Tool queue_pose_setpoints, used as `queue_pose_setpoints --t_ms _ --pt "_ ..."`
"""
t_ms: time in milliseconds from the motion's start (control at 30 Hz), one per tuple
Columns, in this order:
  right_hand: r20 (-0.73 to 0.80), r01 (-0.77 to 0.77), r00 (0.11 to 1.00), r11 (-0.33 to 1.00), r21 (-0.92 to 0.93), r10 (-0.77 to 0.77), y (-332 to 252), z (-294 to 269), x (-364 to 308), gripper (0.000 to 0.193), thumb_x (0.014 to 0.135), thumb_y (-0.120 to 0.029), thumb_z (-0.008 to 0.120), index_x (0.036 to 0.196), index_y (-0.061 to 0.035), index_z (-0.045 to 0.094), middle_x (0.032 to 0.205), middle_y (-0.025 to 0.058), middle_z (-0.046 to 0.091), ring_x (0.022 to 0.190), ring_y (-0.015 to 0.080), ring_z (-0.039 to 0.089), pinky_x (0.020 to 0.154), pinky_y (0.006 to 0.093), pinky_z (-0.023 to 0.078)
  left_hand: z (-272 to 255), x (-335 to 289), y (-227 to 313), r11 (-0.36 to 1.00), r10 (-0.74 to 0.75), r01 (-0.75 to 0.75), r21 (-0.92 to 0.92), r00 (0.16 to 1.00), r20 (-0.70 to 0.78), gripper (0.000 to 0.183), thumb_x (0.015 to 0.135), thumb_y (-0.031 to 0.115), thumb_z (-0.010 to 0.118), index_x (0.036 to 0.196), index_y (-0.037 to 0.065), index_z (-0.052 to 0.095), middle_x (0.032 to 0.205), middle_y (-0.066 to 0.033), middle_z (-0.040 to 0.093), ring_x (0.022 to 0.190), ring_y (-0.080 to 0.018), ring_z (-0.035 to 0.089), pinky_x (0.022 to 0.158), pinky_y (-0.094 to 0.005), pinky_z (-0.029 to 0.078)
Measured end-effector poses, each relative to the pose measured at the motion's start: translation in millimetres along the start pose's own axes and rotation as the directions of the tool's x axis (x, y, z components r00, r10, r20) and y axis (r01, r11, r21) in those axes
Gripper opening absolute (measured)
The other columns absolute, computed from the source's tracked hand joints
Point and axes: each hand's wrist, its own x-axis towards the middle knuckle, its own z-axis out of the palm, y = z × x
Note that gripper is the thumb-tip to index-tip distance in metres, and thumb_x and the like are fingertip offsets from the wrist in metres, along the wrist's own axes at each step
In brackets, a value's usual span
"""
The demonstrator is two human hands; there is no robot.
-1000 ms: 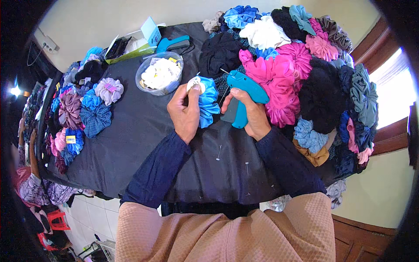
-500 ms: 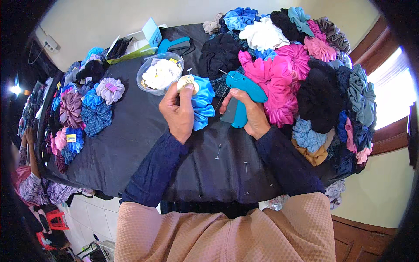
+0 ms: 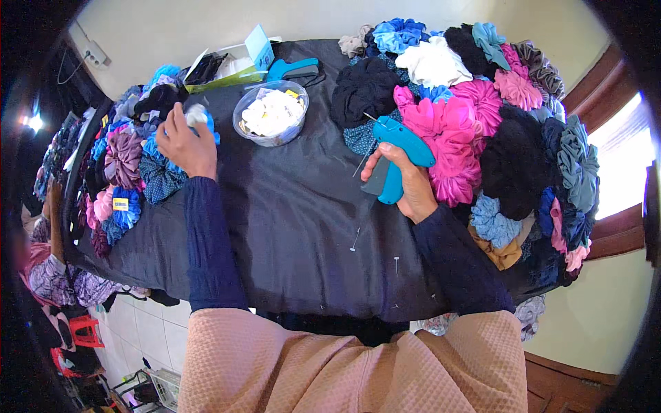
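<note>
My left hand (image 3: 187,144) is over the left pile of scrunchies, its fingers stretched out and apart. Just beyond its thumb and fingertips, a bright blue satin scrunchie (image 3: 213,129) shows in part, with a blurred pale patch next to it. Most of that scrunchie is behind the hand. My right hand (image 3: 407,180) is closed around the handle of a teal and grey tagging gun (image 3: 406,143), whose needle points up and left. It is in front of a bright pink scrunchie (image 3: 444,134) in the right pile.
A clear tub (image 3: 270,113) of pale tags stands on the black-covered table (image 3: 296,227). Behind it lie an open box (image 3: 237,65) and another teal tagging gun (image 3: 292,69). Scrunchies heap up on both sides. Small plastic fasteners (image 3: 396,265) lie near the front. Another person's arm (image 3: 55,220) shows far left.
My left hand has moved left from the middle to the left pile, taking the blue scrunchie there, and its fingers have spread. My right hand still grips the tagging gun. The view has shifted slightly.
</note>
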Motion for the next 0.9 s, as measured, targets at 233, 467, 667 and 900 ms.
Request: queue_pose_setpoints --t_ms 233,467,667,900 --pt "-0.002 -0.005 1.000 1.000 -0.010 0.005 1 -5 0 0.028 0.089 -0.031 0.064 0.096 -0.0038 0.058 0.079 0.0102 0.063 0.071 0.0212 0.066 0.067 0.0347 0.055 32 -34 -25 0.946 -0.017 -0.172 0.274 0.819 0.574 0.060 0.083 0.028 0.066 0.140 0.030 0.047 0.147 -0.0068 0.041 0.137 -0.0357 0.031 0.105 -0.0658 0.022" --pt "0.018 0.004 1.000 1.000 -0.020 -0.003 -1 1 0 0.028 0.090 -0.029 0.063 0.098 -0.0033 0.057 0.079 0.0109 0.063 0.071 0.0207 0.066 0.067 0.0338 0.054 65 -31 -89 0.940 -0.075 -0.093 0.328 0.883 0.463 0.051 0.091 0.035 0.059 0.140 0.031 0.047 0.146 -0.0034 0.044 0.138 -0.0316 0.034 0.104 -0.0687 0.024" --pt "0.005 -0.011 1.000 0.999 -0.032 0.011 -2 -2 1 0.027 0.090 -0.028 0.062 0.099 -0.0036 0.057 0.079 0.0111 0.063 0.070 0.0203 0.066 0.067 0.0335 0.054 68 -32 -81 0.927 -0.096 -0.078 0.368 0.896 0.433 0.051 0.090 0.035 0.057 0.140 0.031 0.048 0.144 -0.0040 0.045 0.137 -0.0323 0.035 0.104 -0.0670 0.024" --pt "-0.001 -0.015 1.000 0.999 -0.039 0.014 -1 0 2 0.027 0.090 -0.028 0.062 0.101 -0.0042 0.057 0.079 0.0110 0.064 0.071 0.0202 0.066 0.066 0.0337 0.055 47 -26 -48 0.997 -0.005 0.000 0.084 0.998 0.059 0.052 0.087 0.026 0.048 0.139 0.022 0.051 0.148 -0.0036 0.042 0.140 -0.0323 0.031 0.107 -0.0637 0.014"
